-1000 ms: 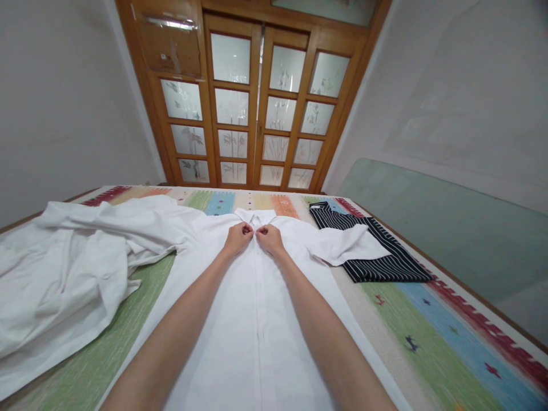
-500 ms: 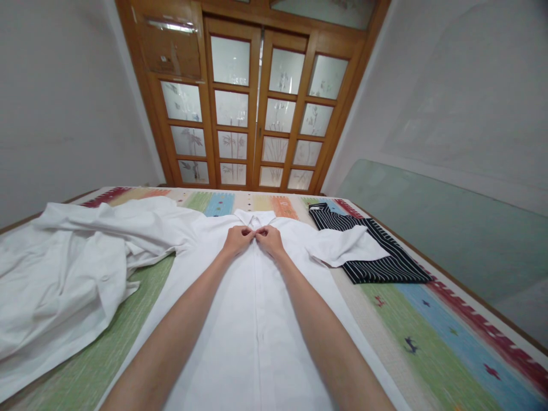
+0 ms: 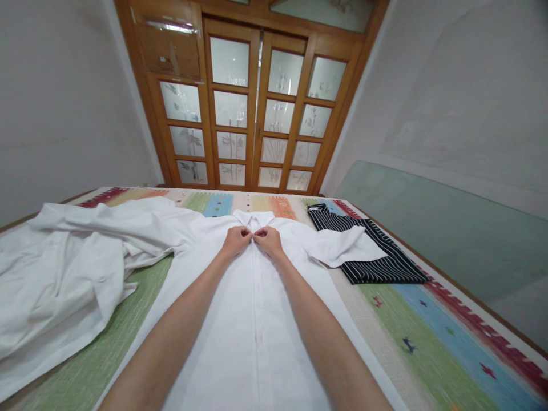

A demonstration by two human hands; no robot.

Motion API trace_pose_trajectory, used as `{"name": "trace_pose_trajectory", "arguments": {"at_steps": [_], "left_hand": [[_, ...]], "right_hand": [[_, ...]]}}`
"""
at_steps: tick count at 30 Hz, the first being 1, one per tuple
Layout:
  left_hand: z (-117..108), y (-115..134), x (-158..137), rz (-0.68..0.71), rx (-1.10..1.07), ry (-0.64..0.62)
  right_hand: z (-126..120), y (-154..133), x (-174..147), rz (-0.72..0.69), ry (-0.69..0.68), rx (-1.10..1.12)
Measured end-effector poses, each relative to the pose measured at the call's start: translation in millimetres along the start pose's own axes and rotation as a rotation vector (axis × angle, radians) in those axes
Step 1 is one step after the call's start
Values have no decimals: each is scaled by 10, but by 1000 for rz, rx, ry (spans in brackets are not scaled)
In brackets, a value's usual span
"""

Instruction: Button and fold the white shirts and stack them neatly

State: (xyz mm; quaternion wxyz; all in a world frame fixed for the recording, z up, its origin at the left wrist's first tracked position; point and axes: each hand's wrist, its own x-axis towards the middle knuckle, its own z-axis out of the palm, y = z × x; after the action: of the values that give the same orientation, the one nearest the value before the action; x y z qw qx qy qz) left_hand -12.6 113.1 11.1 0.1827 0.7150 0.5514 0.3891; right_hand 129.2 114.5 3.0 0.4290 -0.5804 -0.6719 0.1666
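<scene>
A white short-sleeved shirt (image 3: pixel 226 319) lies spread out front side up, its collar at the far end. Just below the collar, my left hand (image 3: pixel 237 241) pinches the front edge of the shirt. My right hand (image 3: pixel 268 240) pinches the same front strip from the other side, thumb and forefinger pressed together. The fingertips of both hands nearly meet at the shirt's middle line. Whether a button sits between the fingers is too small to tell.
A crumpled white garment (image 3: pixel 85 257) lies on the left, against the shirt's sleeve. To the right, a folded black-and-white striped garment (image 3: pixel 377 271) lies partly under the other sleeve. The patterned cloth (image 3: pixel 428 342) covers the surface. Wooden glazed doors (image 3: pixel 257 103) stand behind.
The hands stay at the same place below the collar. Their fingertips are slightly farther apart now, and the whole view has shifted a little.
</scene>
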Motion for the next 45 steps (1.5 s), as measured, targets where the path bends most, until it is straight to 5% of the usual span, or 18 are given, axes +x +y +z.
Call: {"name": "trace_pose_trajectory", "arguments": {"at_steps": [18,34,45], "left_hand": [[69,-83,24,57,0,0],[121,-116,26,28,265,49],[65,-2,-71,178,391,-15]], "right_hand": [[35,9,7,13,-44,-76],[110,122,26,-65,24,-236],[79,45,-37,-108,-3,-352]]}}
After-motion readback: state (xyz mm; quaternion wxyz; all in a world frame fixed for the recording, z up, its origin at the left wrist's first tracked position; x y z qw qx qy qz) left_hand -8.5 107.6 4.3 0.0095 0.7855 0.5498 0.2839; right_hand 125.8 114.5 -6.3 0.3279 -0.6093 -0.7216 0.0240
